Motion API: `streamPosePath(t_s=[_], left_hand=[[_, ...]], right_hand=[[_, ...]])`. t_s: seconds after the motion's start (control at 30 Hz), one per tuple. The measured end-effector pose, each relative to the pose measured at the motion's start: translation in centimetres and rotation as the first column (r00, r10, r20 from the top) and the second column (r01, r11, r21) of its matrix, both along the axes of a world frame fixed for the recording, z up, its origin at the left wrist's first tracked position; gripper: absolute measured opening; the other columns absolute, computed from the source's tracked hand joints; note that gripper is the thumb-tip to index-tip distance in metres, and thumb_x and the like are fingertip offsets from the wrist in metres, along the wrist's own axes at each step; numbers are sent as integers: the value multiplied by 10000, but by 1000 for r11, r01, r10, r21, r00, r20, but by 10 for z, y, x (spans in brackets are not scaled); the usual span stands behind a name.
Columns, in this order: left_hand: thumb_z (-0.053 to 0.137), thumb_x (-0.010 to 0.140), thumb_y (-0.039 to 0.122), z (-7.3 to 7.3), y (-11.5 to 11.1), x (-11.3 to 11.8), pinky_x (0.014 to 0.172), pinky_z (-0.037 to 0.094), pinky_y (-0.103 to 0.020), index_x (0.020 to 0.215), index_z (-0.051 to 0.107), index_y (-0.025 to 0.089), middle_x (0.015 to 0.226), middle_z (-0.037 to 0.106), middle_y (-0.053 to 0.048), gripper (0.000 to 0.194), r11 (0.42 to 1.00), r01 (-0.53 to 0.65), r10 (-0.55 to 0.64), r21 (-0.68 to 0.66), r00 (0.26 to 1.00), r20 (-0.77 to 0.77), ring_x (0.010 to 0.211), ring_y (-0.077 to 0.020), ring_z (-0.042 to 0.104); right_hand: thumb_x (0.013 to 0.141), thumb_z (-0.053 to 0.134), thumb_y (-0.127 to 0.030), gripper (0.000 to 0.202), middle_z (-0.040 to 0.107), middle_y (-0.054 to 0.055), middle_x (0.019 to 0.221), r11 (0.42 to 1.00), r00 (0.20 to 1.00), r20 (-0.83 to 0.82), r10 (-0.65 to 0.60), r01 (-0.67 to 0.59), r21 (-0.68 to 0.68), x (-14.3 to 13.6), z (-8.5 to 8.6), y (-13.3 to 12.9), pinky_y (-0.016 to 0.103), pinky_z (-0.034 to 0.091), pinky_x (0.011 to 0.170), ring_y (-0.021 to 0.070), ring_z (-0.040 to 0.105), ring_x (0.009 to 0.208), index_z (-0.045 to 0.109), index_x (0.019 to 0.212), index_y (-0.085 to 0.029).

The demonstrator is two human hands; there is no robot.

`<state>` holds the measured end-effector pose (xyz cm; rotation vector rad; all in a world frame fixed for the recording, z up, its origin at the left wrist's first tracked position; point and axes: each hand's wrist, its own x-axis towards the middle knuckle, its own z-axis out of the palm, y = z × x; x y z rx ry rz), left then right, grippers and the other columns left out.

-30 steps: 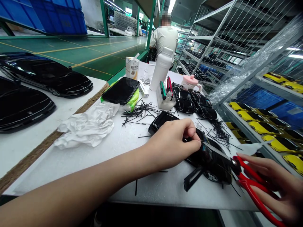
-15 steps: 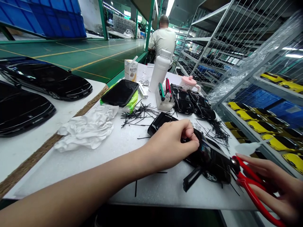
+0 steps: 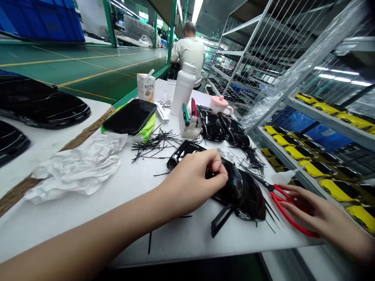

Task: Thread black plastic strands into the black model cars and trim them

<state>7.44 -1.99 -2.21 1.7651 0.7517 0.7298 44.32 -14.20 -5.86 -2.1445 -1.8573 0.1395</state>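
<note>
Glossy black toy car, long and rounded, bright reflections along roof and side. Lies aslant on white table, under and right of left hand. Shows one wheel on near side, silvery and spoked; also a thin black flap sticking out from that side, towards table edge. Partly hidden in the middle by left hand.

Left hand: on top of car, fingers curled in, tips pressed to thumb; cannot tell if anything sits between. Right hand: fingers wrapped round red handles of scissors, blades pointing past far side of car.

Counts. Hands: two. Scissors: one pair. Black cars on table: one worked on, plus two behind, side by side. Black cars on board at far left: two, both cut by picture edge. Black strips: two loose heaps plus strays, too many to count. Clear box: one, with one green tool and one red tool. White bottle: one. Pink cup: one. Carton: one. Phone: one. Crumpled paper: one wad. Yellow cars on rack: many, overlapping.
</note>
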Motion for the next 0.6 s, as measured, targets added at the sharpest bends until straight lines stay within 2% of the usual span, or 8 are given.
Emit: streamPosePath(t_s=[0.07, 0.13, 0.2, 0.27, 0.33, 0.4, 0.53, 0.6], left_hand=[[611, 822, 199, 0, 1, 0, 724, 405, -297, 686, 340, 229, 798, 687, 55, 304, 1000, -2, 2, -12, 1000, -7, 765, -153, 586], [607, 828, 217, 0, 3, 0, 723, 409, -300, 692, 339, 231, 809, 693, 51, 302, 1000, -7, 7, -18, 1000, -8, 769, -159, 589], [608, 830, 228, 0, 4, 0, 710, 407, -297, 691, 334, 232, 800, 693, 52, 307, 1000, -5, 5, -14, 1000, -3, 749, -156, 576], [609, 827, 233, -1, 5, 0, 702, 404, -294, 688, 333, 232, 789, 692, 51, 310, 1000, -5, 5, -8, 1000, 0, 734, -154, 569], [609, 825, 236, 0, 5, -1, 705, 408, -292, 684, 332, 232, 793, 697, 43, 311, 1000, -5, 5, -8, 1000, -6, 742, -158, 582], [604, 824, 232, 1, 5, -1, 717, 414, -292, 682, 333, 231, 808, 705, 33, 306, 1000, -8, 8, 1, 1000, -16, 765, -164, 605], [599, 815, 202, 4, 6, -3, 750, 421, -293, 679, 342, 231, 823, 708, 28, 292, 998, -26, 28, 56, 999, -35, 796, -166, 616], [594, 816, 191, 5, 7, -3, 753, 422, -293, 678, 351, 230, 818, 701, 28, 282, 997, -37, 41, 74, 998, -48, 795, -166, 612]], right_hand=[[824, 675, -587, 367, 766, 81, 1002, 1000, 995, -100, -13, 12, -13, -2, -1, 7, 370, 619, 728, 290, 746, 872, 750, 1032, -294], [829, 647, -619, 402, 721, 111, 1001, 985, 987, -120, -108, 123, 123, 6, -8, 16, 464, 599, 815, 318, 710, 901, 682, 986, -250], [807, 653, -649, 465, 691, 117, 979, 943, 968, -164, -190, 227, 243, 17, -18, 25, 532, 590, 851, 335, 695, 909, 586, 1016, -239], [767, 711, -642, 518, 697, 113, 979, 926, 950, -249, -189, 257, 277, 25, -26, 34, 519, 616, 831, 335, 713, 918, 546, 1047, -239], [767, 750, -602, 494, 738, 93, 936, 950, 930, -351, -109, 201, 238, 24, -28, 44, 437, 652, 746, 306, 752, 849, 577, 1057, -240], [812, 749, -543, 407, 776, 76, 879, 973, 892, -452, 0, 104, 206, 16, -21, 53, 365, 660, 659, 279, 774, 755, 616, 1053, -244], [913, 701, -408, 225, 818, 60, 963, 951, 787, -581, 205, -20, 309, -19, 9, 62, 328, 655, 704, 264, 792, 837, 564, 1058, -304], [913, 712, -362, 262, 818, 40, 959, 935, 758, -592, 274, -66, 349, -45, 24, 60, 312, 651, 670, 239, 782, 778, 571, 1130, -326]])
